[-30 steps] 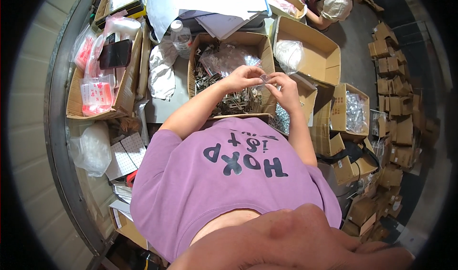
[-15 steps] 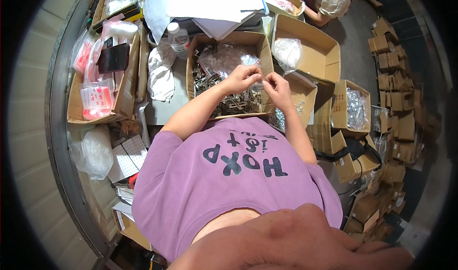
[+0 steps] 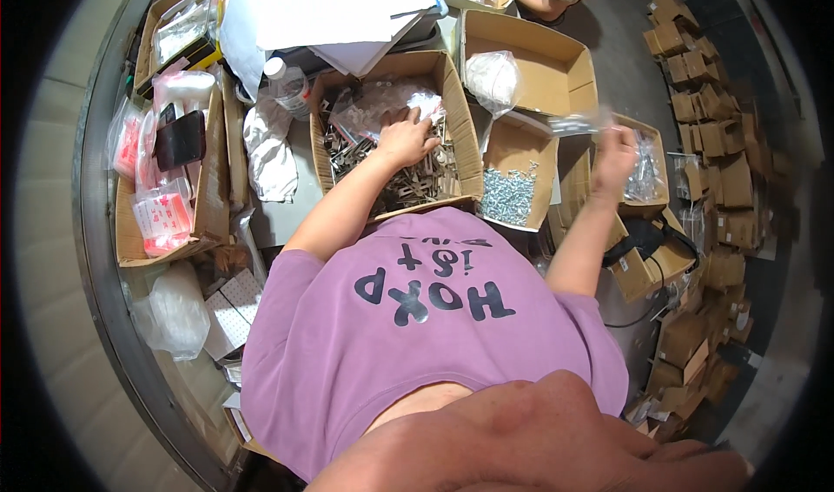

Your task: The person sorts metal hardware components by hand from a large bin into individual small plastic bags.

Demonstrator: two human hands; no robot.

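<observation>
My left hand (image 3: 407, 138) is in a cardboard box (image 3: 469, 136) of small flat metal parts (image 3: 408, 184). Its fingers are spread over clear plastic bags (image 3: 382, 105) lying on the parts; I see nothing gripped in them. Out to the right, my right hand (image 3: 615, 158) has its fingers closed on a small clear plastic bag (image 3: 578, 125), smeared by motion, with something silvery inside. That hand is beside a carton (image 3: 650, 192) of filled clear bags (image 3: 645, 171). Between my hands stands an open box (image 3: 521, 136) with loose silver screws (image 3: 508, 195).
A cardboard tray (image 3: 565, 53) with a white bag (image 3: 493, 79) stands behind the screws. Farther left are a plastic bottle (image 3: 287, 84), a white cloth (image 3: 269, 149) and a box with a dark phone (image 3: 181, 140). Stacked cartons (image 3: 730, 179) line the right; another person's arm (image 3: 540, 4) shows at the back.
My hands were together over the metal parts and have parted. The left has gone down onto the plastic bags; the right has swung out to the right with the small bag.
</observation>
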